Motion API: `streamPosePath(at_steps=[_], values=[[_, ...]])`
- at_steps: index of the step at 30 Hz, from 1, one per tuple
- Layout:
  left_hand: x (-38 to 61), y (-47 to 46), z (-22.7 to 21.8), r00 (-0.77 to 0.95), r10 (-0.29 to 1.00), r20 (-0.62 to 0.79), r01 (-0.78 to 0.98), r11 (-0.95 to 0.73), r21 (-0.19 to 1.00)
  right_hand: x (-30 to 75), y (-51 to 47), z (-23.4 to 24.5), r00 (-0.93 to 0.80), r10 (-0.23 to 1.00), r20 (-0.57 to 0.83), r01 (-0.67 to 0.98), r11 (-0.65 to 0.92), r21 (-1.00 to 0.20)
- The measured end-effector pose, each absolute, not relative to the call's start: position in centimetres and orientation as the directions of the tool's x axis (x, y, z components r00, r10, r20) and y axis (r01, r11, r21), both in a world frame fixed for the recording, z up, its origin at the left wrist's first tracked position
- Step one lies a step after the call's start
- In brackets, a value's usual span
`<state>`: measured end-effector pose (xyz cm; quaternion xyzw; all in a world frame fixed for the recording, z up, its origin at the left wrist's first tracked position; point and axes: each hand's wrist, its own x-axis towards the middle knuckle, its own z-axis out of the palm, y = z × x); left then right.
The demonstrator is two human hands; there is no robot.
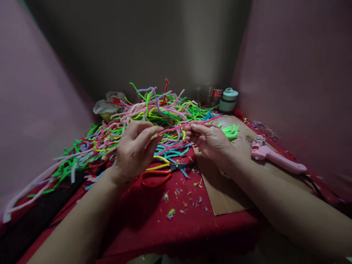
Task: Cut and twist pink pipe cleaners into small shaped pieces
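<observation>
My left hand (134, 148) and my right hand (210, 141) are raised side by side over a red cloth (176, 220). Each pinches one end of a pink pipe cleaner (176, 127) that stretches between them. Just behind the hands lies a big tangled heap of pipe cleaners (148, 113) in green, pink, yellow, blue and purple. Red-handled scissors (161, 172) lie on the cloth under my left hand, blades pointing right.
A pink glue gun (275, 157) rests on a brown cardboard sheet (228, 194) at the right. A pale green pot (228, 99) and a crumpled bag (108, 106) stand at the back. Coloured snippets (181, 205) dot the cloth. Pink walls close in on both sides.
</observation>
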<state>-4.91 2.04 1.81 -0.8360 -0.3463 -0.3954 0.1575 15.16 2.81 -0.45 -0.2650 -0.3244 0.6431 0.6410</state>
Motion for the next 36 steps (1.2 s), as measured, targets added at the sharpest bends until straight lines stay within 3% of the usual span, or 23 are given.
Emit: streamPosePath(at_steps=[2,5,7,10,15,20,29,36], values=[[-4.5,1.2,2.0,0.601,0.459,0.654,0.588,-0.808,0.027,15.3,3.0,-0.4,-0.003,0.999,0.038,-0.677,0.026,-0.735],[-3.9,0.9,1.7,0.767,0.597,0.235,0.605,-0.795,0.043,15.6,3.3,-0.4,-0.002,1.000,-0.006,-0.701,-0.006,-0.713],[-3.7,1.1,1.2,0.697,0.717,0.011,0.717,-0.696,-0.041,15.6,3.5,-0.5,-0.007,1.000,-0.023,-0.710,-0.021,-0.704],[-3.9,1.6,0.8,0.602,0.787,-0.131,0.785,-0.614,-0.080,15.6,3.6,-0.7,0.000,0.999,-0.043,-0.723,-0.030,-0.690],[-4.8,1.6,1.1,0.719,0.662,-0.211,0.689,-0.719,0.093,15.6,3.6,-0.6,0.002,0.998,-0.063,-0.727,-0.042,-0.685],[-5.0,1.4,1.7,0.704,0.658,-0.268,0.706,-0.690,0.159,15.6,3.3,-0.3,-0.003,0.998,-0.068,-0.720,-0.050,-0.692],[-4.2,0.4,2.2,0.655,0.687,-0.313,0.745,-0.657,0.116,15.8,3.2,-0.3,-0.063,0.994,-0.092,-0.686,-0.110,-0.719],[-4.9,1.0,0.6,0.638,0.735,-0.229,0.767,-0.633,0.107,15.9,3.5,-0.6,-0.045,0.999,-0.023,-0.676,-0.048,-0.736]])
